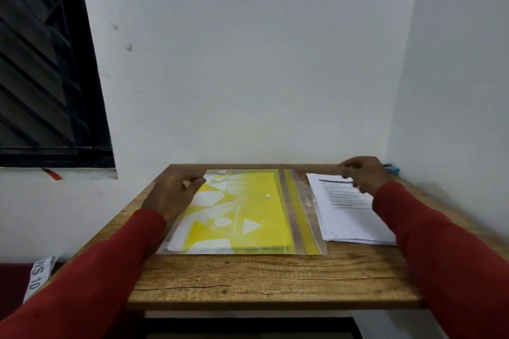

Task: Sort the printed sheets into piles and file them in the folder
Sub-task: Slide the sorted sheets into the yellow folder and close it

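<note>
Yellow folder: one translucent yellow plastic folder with white geometric shapes [242, 215] lies flat in the middle of the brown wooden table [261, 281]; its long axis runs from the near edge toward the wall, its clear flap side toward the right.
Printed sheets: one stack of white printed paper sheets [349, 217] lies just right of the folder, long axis also toward the wall.
Writing: the lines on the top sheet are too blurred to read; a white strip [38, 275] at lower left shows "10".
Left hand: the left hand [172, 195] rests on the folder's far left corner, fingers loosely bent; whether it pinches the corner I cannot tell.
Right hand: the right hand [363, 173] is over the far end of the stack, fingers curled; a grip is not clear.
Sleeves: two, both red.
</note>
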`<state>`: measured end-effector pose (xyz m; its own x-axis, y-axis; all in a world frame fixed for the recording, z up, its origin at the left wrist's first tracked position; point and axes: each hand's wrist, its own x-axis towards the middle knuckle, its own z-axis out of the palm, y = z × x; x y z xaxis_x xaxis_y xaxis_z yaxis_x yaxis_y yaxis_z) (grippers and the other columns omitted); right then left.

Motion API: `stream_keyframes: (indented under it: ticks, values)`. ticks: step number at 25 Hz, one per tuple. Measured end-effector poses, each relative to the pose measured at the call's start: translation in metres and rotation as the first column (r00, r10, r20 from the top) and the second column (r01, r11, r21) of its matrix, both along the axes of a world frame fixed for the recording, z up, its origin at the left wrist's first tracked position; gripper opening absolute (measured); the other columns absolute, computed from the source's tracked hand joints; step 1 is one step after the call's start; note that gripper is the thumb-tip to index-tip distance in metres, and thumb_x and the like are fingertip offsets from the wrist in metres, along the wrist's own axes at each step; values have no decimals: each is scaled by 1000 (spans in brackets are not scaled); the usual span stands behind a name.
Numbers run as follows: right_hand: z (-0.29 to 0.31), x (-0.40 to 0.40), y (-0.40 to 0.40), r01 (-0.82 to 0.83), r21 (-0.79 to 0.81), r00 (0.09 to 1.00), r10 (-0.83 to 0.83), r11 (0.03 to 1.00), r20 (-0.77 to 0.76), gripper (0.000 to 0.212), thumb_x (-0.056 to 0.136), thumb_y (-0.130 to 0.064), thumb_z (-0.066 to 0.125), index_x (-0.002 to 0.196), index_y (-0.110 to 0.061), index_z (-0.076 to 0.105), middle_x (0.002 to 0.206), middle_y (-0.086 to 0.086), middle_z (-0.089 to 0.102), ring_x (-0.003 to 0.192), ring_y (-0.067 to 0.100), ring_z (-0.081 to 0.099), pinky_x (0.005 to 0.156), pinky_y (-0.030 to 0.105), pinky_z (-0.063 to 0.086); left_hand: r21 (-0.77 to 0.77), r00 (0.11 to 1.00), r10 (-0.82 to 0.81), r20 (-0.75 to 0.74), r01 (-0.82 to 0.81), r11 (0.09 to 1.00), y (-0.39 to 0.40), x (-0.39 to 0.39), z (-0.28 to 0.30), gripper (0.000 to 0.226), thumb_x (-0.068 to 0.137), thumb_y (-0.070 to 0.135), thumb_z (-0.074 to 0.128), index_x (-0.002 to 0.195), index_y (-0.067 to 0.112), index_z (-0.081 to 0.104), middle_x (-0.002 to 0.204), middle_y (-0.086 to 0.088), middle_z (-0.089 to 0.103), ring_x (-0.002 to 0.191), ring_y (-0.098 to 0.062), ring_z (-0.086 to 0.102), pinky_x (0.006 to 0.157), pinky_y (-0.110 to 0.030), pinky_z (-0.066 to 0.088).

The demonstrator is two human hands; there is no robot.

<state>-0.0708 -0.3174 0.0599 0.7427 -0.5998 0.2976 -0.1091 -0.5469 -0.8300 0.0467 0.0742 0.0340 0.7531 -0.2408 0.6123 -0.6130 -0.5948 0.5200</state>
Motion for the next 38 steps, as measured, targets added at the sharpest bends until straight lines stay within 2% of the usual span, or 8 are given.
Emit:
stream_keyframes:
  ticks: [4, 7, 10, 18, 21, 28, 33, 38]
  values:
    - [-31, -30, -84, 231, -458, 850, -407, 858, -335, 40, 88, -39, 62, 123, -18, 63, 123, 12, 64, 113, 32, 58, 96, 34, 44, 73, 946, -312, -83, 318, 945, -77, -36, 24, 9, 93, 26, 67, 96, 23, 75, 91, 11, 71, 67, 7, 62, 61, -5, 41]
    - [-49, -36, -109, 205, -496, 685, -486, 844, -543, 72, 85, -62, 55, 145, -25, 40, 144, 12, 46, 131, 36, 44, 109, 44, 35, 63, 842, -419, -341, 465, 883, -152, -56, 22, 23, 96, 27, 63, 115, 15, 67, 100, -2, 70, 71, -5, 66, 53, -13, 46]
    - [-54, -27, -109, 85, -479, 768, -364, 874, -527, 82, 77, -63, 62, 146, -23, 43, 149, 6, 46, 135, 29, 45, 111, 39, 37, 120, 747, -298, -594, 448, 886, -211, -58, 11, 44, 97, 38, 59, 133, 14, 51, 102, -8, 67, 77, -22, 67, 63, -27, 54]
    - [-58, -24, -120, -38, -8, 955, 34, 999, -293, 56, 67, -39, 84, 117, -17, 69, 117, 0, 70, 103, 21, 67, 94, 35, 52, -154, 606, -296, -738, 276, 949, -246, -43, 0, 34, 87, 38, 74, 92, 6, 62, 91, -13, 72, 72, -29, 69, 62, -33, 56]
    - [-46, -30, -105, -117, 32, 975, 121, 993, -185, 41, 81, -19, 78, 120, -13, 65, 114, 1, 70, 97, 16, 66, 84, 27, 52, -180, 629, -366, -686, 340, 923, -250, -47, 3, 17, 92, 19, 69, 104, 6, 67, 114, -13, 72, 100, -29, 70, 95, -43, 55]
    - [-12, -68, -65, -437, 407, 842, 206, 802, 499, 67, 74, -27, 85, 128, -8, 52, 121, 14, 69, 105, 30, 69, 88, 43, 57, -642, 629, -738, -243, 466, 609, -221, -78, 16, 20, 98, 9, 59, 116, 17, 55, 117, -11, 71, 103, -31, 69, 88, -47, 57]
    - [22, -93, -30, -487, 268, 769, 263, 831, 583, 39, 87, -14, 70, 125, -12, 59, 116, 7, 72, 105, 29, 69, 92, 44, 55, -218, 940, -307, 148, 334, 917, -210, -94, 29, 41, 92, 59, 43, 121, 31, 43, 134, 8, 33, 122, -11, 31, 107, -38, 27]
    - [46, -105, -17, -402, 176, 760, 221, 898, 611, 32, 84, -9, 74, 115, -10, 65, 106, 5, 75, 96, 23, 73, 80, 32, 59, -442, 932, -333, 146, 362, 821, -215, -109, 49, 45, 91, 50, 56, 119, 45, 21, 114, 11, 63, 104, -16, 64, 102, -51, 40]
